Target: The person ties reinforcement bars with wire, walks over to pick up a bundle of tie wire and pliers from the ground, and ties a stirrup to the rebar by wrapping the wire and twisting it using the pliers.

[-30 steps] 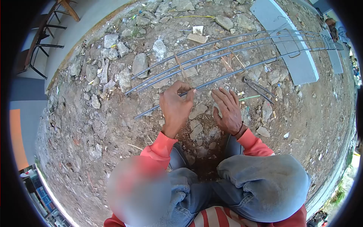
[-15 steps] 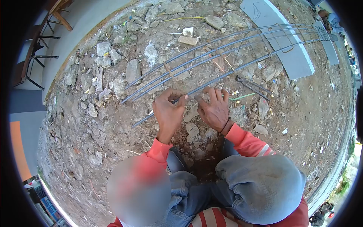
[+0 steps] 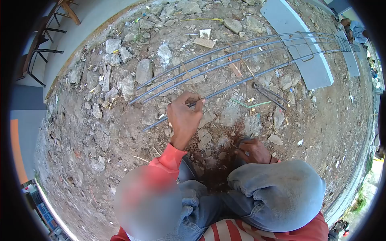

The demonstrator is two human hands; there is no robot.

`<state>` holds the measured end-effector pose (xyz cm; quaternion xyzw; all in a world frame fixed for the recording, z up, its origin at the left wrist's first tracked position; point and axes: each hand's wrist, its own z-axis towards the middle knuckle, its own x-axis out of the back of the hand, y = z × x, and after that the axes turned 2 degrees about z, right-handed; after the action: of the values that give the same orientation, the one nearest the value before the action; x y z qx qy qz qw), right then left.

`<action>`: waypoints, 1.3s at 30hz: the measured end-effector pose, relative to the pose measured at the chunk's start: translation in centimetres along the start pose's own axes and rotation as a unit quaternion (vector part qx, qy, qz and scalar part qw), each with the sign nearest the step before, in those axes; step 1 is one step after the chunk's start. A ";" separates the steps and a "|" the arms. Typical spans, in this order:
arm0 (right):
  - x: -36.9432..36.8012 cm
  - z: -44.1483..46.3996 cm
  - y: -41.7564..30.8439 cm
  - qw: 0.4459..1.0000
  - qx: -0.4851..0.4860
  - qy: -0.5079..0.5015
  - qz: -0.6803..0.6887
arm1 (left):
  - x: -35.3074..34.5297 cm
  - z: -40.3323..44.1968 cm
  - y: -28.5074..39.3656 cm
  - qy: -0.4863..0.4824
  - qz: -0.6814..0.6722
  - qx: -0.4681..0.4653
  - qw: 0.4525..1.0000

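A long cage of steel reinforcing bars with thin stirrups stretches from the middle of the head view to the upper right. My left hand is closed around the nearest bar, thumb and fingers pinched where a stirrup meets it. Whether it also pinches a tie wire is hidden. Lower down, my right hand is beside my right knee, away from the cage. Its fingers are curled, and I cannot make out what is in them. A pair of pincers lies on the ground just under the nearest bar.
Rocks and rubble cover the dirt. Grey boards lie beneath the cage's far part. A green strip lies near the pincers. Wooden benches stand at upper left. Another person is at the far upper right.
My right hand has left the bar and dropped down and right to beside my knee. My left hand stays on the bar. The view has shifted slightly.
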<state>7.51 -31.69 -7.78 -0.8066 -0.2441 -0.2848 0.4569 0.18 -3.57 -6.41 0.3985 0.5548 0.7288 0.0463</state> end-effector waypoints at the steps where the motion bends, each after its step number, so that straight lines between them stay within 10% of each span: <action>1: -1.2 -1.7 2.2 0.988 -0.127 -0.054 0.067 | 0.0 0.0 0.0 -0.004 0.002 0.001 1.000; 14: 0.5 -9.7 1.3 0.967 -0.141 -0.094 0.188 | 0.2 0.5 -0.1 -0.011 -0.008 -0.008 1.000; 21: 8.1 1.4 -1.1 0.972 -0.102 0.129 -0.166 | 0.2 0.5 -0.2 -0.018 -0.027 -0.006 0.999; 23: 9.2 6.8 -2.1 0.949 0.047 0.252 -0.183 | 0.4 0.4 0.2 -0.023 -0.022 0.002 0.999; 25: 7.2 12.5 -1.2 0.962 0.185 0.195 0.052 | 0.4 0.4 0.2 -0.013 -0.019 0.003 1.000; 29: 3.0 16.0 -3.5 0.874 0.064 0.085 0.474 | 0.2 0.3 0.1 -0.010 -0.020 0.011 1.000; 32: 1.1 16.3 -4.4 0.869 0.086 0.306 0.380 | -0.2 0.1 -0.5 -0.005 -0.043 -0.002 0.999; 39: 2.4 14.1 -6.0 0.935 0.085 0.318 0.133 | -2.4 -1.5 -2.7 0.065 -0.062 -0.137 0.986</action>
<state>8.65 -16.26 -8.52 -0.6572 0.0005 -0.4411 0.6111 -0.12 -4.95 -10.04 0.3051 0.4750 0.8181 0.1094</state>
